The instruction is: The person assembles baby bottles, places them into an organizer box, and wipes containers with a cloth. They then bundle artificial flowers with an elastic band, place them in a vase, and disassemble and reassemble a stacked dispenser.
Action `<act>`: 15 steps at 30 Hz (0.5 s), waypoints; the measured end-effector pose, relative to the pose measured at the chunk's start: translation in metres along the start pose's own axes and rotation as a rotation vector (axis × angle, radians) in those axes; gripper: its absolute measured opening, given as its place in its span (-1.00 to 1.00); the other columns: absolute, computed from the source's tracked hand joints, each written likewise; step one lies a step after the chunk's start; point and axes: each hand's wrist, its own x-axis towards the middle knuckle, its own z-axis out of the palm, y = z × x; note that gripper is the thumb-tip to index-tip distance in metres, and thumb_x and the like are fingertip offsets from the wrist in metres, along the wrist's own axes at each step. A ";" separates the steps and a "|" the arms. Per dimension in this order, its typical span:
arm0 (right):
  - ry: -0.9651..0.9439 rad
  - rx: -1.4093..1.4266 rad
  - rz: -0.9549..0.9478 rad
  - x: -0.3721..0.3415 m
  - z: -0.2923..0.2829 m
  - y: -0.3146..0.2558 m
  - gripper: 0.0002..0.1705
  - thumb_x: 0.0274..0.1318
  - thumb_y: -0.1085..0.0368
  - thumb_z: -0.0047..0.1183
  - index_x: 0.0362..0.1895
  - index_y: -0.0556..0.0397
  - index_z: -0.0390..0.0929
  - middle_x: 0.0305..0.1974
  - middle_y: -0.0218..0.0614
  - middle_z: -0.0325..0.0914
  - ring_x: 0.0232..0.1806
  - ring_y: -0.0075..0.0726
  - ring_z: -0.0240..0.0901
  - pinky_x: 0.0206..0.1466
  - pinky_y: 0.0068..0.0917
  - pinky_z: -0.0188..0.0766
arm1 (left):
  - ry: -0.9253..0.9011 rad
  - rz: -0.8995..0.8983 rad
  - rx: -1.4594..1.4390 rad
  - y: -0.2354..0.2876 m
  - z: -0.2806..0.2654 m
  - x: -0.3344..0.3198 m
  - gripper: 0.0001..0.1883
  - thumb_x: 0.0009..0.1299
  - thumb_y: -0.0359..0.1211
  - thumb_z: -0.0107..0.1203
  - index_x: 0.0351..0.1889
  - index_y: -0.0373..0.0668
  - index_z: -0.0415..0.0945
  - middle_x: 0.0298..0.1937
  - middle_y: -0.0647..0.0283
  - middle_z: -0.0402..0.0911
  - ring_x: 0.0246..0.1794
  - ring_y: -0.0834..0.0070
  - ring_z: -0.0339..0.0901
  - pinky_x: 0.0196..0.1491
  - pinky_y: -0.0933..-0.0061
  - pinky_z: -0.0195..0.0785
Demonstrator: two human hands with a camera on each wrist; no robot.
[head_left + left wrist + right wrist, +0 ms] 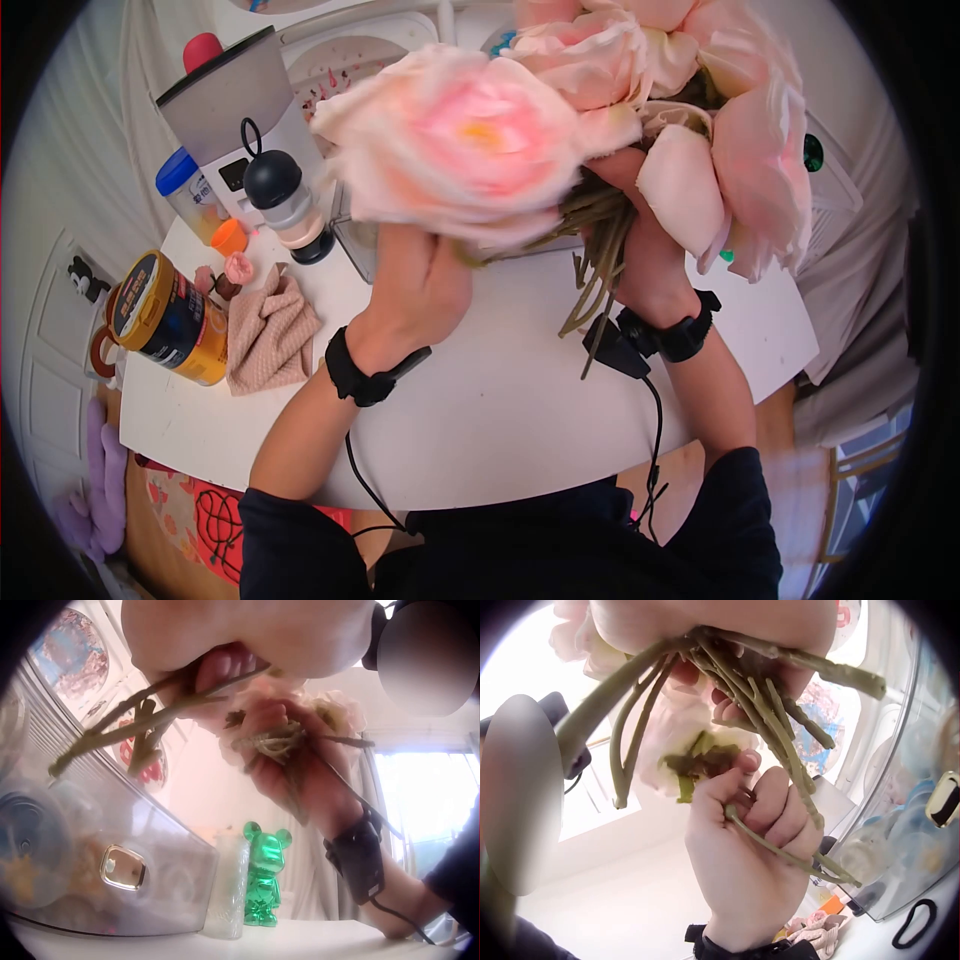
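My left hand (pixel 418 290) grips a large pale pink rose (pixel 465 140) from below; in the right wrist view the left hand (pixel 754 847) has its fingers curled round the green stem (pixel 780 853) under the bloom. My right hand (pixel 655 250) holds a bunch of pink roses (pixel 760 130), whose green stems (pixel 600 240) stick out below the fist. The blooms hide most of the right fingers in the head view. From the left wrist, the right hand (pixel 300 765) shows closed round the bundle.
Left on the white table (pixel 480 400) are a yellow tub (pixel 170 320), a beige cloth (pixel 270 335), an orange cup (pixel 229 236), a black-topped bottle (pixel 285 200) and a white device (pixel 235 110). A clear box (pixel 112 825) stands near a green bear figure (pixel 264 874).
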 end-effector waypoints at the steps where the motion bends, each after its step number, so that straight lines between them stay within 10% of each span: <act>1: -0.004 -0.001 -0.003 0.003 0.004 0.000 -0.62 0.56 0.02 -0.04 0.11 0.01 0.61 -0.08 -0.31 0.74 -0.10 -0.43 0.68 -0.19 -0.51 0.52 | 0.003 0.003 0.001 0.006 0.001 0.002 -0.83 0.58 -0.45 -0.04 -0.26 -0.33 0.48 -0.44 0.26 0.50 -0.46 0.46 0.37 -0.37 0.40 0.25; 5: 0.140 0.069 0.048 0.003 0.009 0.010 -0.55 0.52 -0.04 -0.12 0.01 0.04 0.64 -0.23 -0.32 0.73 -0.24 -0.50 0.63 -0.41 -0.60 0.18 | 0.132 -0.174 -0.093 0.021 -0.002 0.015 -0.68 0.65 -0.23 -0.17 -0.12 -0.31 0.48 -0.59 0.43 0.10 -0.48 0.60 0.22 -0.40 0.45 0.14; 8: -0.048 0.313 -0.009 0.003 0.003 0.024 -0.69 0.67 0.17 -0.08 0.15 0.16 0.54 -0.12 -0.15 0.71 -0.10 -0.31 0.68 0.09 -0.33 0.61 | 0.277 -0.110 -0.320 0.025 0.009 0.025 -0.74 0.56 -0.32 -0.21 -0.15 -0.28 0.46 -0.62 0.51 0.03 -0.61 0.62 0.10 -0.52 0.49 0.11; 10: 0.126 0.077 -0.092 0.006 0.012 0.032 -0.62 0.51 0.06 -0.05 0.04 0.07 0.63 -0.15 -0.27 0.77 -0.21 -0.46 0.66 -0.36 -0.58 0.26 | 0.230 -0.260 -0.296 0.034 0.001 0.024 -0.76 0.57 -0.31 -0.20 -0.17 -0.27 0.45 -0.62 0.52 0.02 -0.65 0.64 0.07 -0.57 0.48 0.07; 15: 0.132 0.051 -0.028 -0.001 0.021 0.034 -0.69 0.56 0.15 0.04 0.12 0.09 0.62 -0.09 -0.23 0.78 -0.18 -0.43 0.70 -0.29 -0.57 0.36 | 0.244 -0.352 -0.272 0.033 0.012 0.022 -0.75 0.67 -0.25 0.01 -0.17 -0.24 0.45 -0.65 0.53 0.13 -0.74 0.72 0.09 -0.67 0.54 -0.05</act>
